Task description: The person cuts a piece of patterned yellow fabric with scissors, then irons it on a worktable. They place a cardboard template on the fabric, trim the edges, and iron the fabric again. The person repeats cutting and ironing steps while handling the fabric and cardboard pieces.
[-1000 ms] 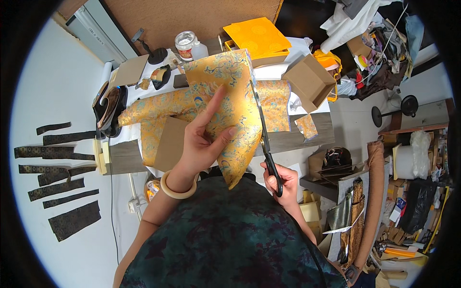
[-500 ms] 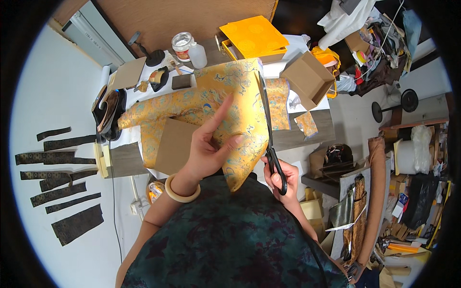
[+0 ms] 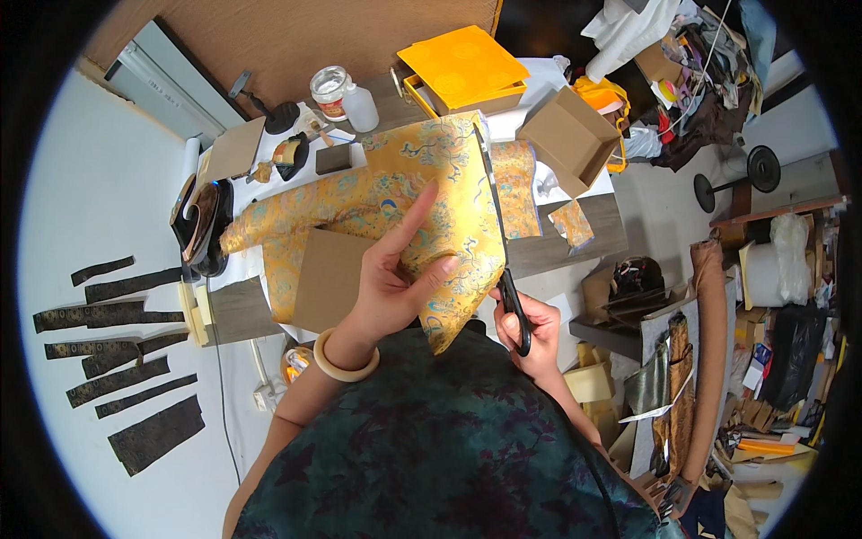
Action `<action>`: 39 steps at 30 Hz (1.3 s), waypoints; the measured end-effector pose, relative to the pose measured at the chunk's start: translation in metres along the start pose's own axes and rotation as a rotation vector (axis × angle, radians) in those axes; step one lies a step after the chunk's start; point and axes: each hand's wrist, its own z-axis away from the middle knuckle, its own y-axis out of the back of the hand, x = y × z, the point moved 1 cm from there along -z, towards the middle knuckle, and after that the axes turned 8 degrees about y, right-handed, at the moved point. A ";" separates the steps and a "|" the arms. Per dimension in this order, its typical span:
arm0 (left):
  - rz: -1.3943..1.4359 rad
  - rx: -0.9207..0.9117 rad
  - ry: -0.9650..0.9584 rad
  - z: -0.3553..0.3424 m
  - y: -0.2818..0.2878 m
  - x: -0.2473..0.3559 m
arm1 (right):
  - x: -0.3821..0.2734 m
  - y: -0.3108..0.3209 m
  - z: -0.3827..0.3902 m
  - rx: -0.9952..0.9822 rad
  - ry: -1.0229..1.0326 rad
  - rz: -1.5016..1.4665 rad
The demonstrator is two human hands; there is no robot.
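Yellow brocade fabric point(image 3: 449, 225) with blue and green floral patterns is raised over the table, its lower corner hanging toward my body. My left hand point(image 3: 391, 278) grips it, thumb lying on top and index finger stretched forward along it; the other fingers are partly hidden. A pale bangle point(image 3: 347, 361) circles that wrist. At the cloth's right edge, my right hand point(image 3: 530, 328) is closed around the black handles of a pair of scissors point(image 3: 516, 305). The long blades point away from me along this edge, partly covered by the cloth.
A brown cardboard sheet point(image 3: 328, 278) lies beneath the left forearm's side. Farther back are an iron point(image 3: 205, 225), a white bottle point(image 3: 361, 110), a jar point(image 3: 330, 92), a yellow box point(image 3: 462, 67) and an open cardboard box point(image 3: 571, 144). A fabric scrap point(image 3: 572, 225) lies right.
The scissors' handles have come together and the blades have closed along the fabric's right edge. My left hand keeps its hold on the cloth. The whole view has shifted slightly.
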 end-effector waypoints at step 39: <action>0.654 0.065 0.062 -0.015 0.008 0.016 | 0.015 0.010 -0.004 -0.078 -0.043 -0.070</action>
